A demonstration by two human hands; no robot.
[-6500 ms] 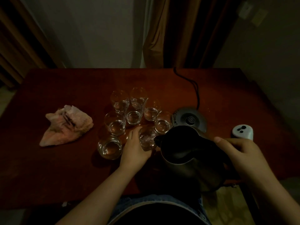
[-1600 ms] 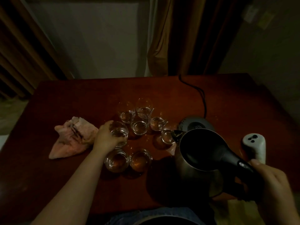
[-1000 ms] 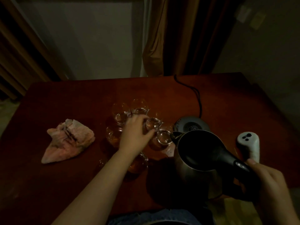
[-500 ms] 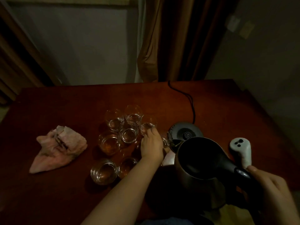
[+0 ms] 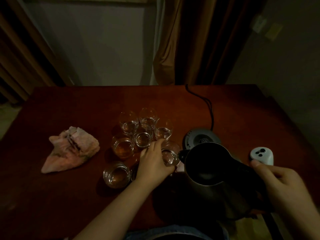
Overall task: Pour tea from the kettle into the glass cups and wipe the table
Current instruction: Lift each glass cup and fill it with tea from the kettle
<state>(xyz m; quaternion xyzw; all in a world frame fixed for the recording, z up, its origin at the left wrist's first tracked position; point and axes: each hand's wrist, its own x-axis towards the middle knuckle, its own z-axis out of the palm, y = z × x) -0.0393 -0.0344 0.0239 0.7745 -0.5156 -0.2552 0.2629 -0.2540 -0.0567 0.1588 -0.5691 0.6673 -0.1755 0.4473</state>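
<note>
Right hand (image 5: 280,181) clenched on the handle of the dark steel kettle (image 5: 213,172), lid open. Spout points left, just beside the small clear glass cup (image 5: 168,157) that the left hand (image 5: 153,163) fingers are grasping on the red-brown worktop (image 5: 52,196). Beyond: remaining cups, pink crumpled cloth (image 5: 71,150).

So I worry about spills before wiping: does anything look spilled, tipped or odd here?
No spill is visible, though the light is dim. All glass cups stand upright. The kettle is lidless, off its base, with its spout at the cup held by the left hand. The cloth lies crumpled.
</note>
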